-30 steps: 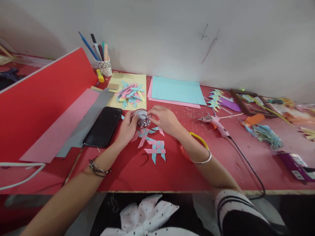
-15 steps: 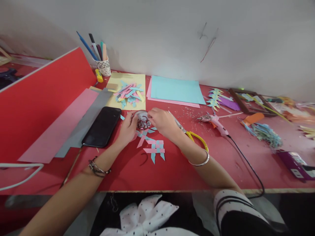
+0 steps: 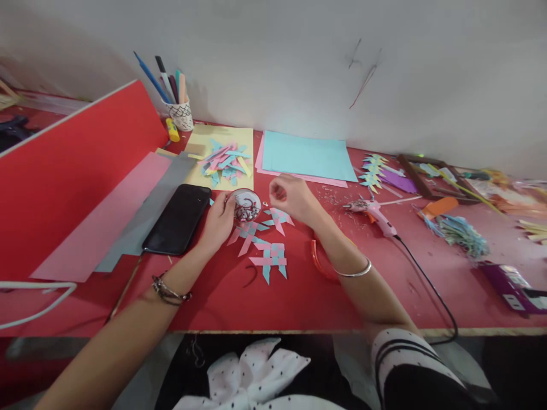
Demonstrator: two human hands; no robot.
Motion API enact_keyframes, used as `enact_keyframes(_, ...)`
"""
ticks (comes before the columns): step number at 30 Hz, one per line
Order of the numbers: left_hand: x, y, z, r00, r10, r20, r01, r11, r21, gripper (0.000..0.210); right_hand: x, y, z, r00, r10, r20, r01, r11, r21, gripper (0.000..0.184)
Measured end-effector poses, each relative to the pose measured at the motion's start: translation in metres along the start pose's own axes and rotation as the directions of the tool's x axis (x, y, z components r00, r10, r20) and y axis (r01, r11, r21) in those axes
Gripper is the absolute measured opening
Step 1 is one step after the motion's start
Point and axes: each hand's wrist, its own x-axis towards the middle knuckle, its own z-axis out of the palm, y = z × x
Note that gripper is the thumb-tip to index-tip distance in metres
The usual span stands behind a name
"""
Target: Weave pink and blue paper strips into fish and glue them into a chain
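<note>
Dish (image 3: 245, 195), gripped at its side by the left hand (image 3: 219, 219), should stay level against spills. Right hand (image 3: 291, 197), near it, is curled; whether it grips anything cannot be told.

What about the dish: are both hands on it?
No, only the left hand holds the dish; the right hand is apart.

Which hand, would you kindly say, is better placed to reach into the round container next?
Probably the right hand: it is just to the right of the round container, apart from it, while the left hand is occupied holding the container's edge. Whether the right hand holds something is unclear.
</note>
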Motion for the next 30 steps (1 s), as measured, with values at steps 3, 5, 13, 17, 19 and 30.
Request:
enact_keyframes(3,0.004,-0.004,-0.002,0.998,-0.05,-0.046,0.047,0.997,-0.066,0.014,0.003,0.018,0.007,0.996,0.085,0.032,-0.084,0.996,-0.033,0.01)
enact_keyframes(5,0.005,-0.005,-0.002,0.996,-0.056,-0.063,0.051,0.996,-0.074,0.013,0.003,0.028,0.015,0.994,0.103,0.043,-0.102,0.995,-0.024,0.011)
enact_keyframes(13,0.006,-0.007,-0.003,0.995,-0.055,-0.081,0.047,0.995,-0.088,0.013,0.005,0.041,0.015,0.976,0.208,-0.072,-0.196,0.97,0.143,0.002)
enact_keyframes(17,0.006,-0.007,-0.003,0.995,-0.046,-0.088,0.038,0.995,-0.094,0.012,0.005,0.038,0.003,0.954,0.263,-0.146,-0.226,0.947,0.23,0.012)
enact_keyframes(19,0.004,-0.005,-0.001,0.996,-0.047,-0.072,0.04,0.994,-0.104,0.012,0.005,0.03,0.001,0.957,0.245,-0.153,-0.201,0.945,0.256,0.015)
enact_keyframes(30,0.001,0.013,0.001,0.968,-0.24,-0.074,0.203,0.923,-0.327,0.004,-0.001,-0.007,-0.004,0.984,-0.023,-0.179,0.043,0.993,0.106,0.015)
